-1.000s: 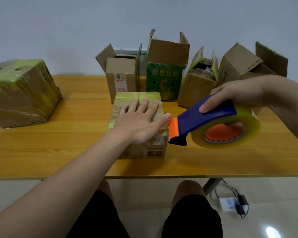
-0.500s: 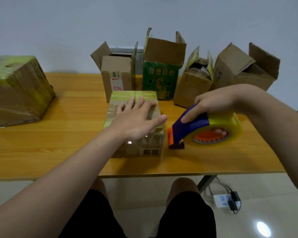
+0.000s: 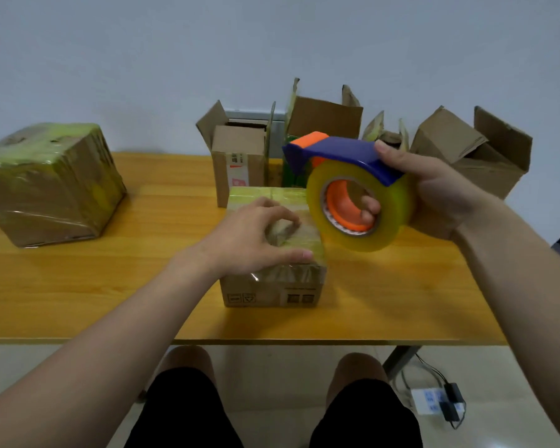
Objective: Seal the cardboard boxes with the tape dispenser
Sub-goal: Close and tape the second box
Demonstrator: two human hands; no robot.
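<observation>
A small cardboard box [image 3: 272, 289] wrapped in yellowish clear tape sits at the middle of the wooden table [image 3: 78, 286]. My left hand [image 3: 249, 234] lies on its top with the fingers curled and the thumb along the front top edge. My right hand [image 3: 434, 192] grips the tape dispenser [image 3: 346, 150], a blue body with an orange blade guard and a big roll of clear tape. The fingers reach through the orange core. The dispenser is held in the air just right of the box and above it, blade end pointing left and away.
A large taped box [image 3: 46, 185] stands at the table's left. Several open cardboard boxes [image 3: 324, 118] line the back edge against the wall, one [image 3: 466, 147] at the far right. My knees are under the front edge. A power strip [image 3: 430, 400] lies on the floor.
My right hand lifted the dispenser off the table and turned it, so the roll's open side faces me. My left hand's fingers went from flat on the box to curled.
</observation>
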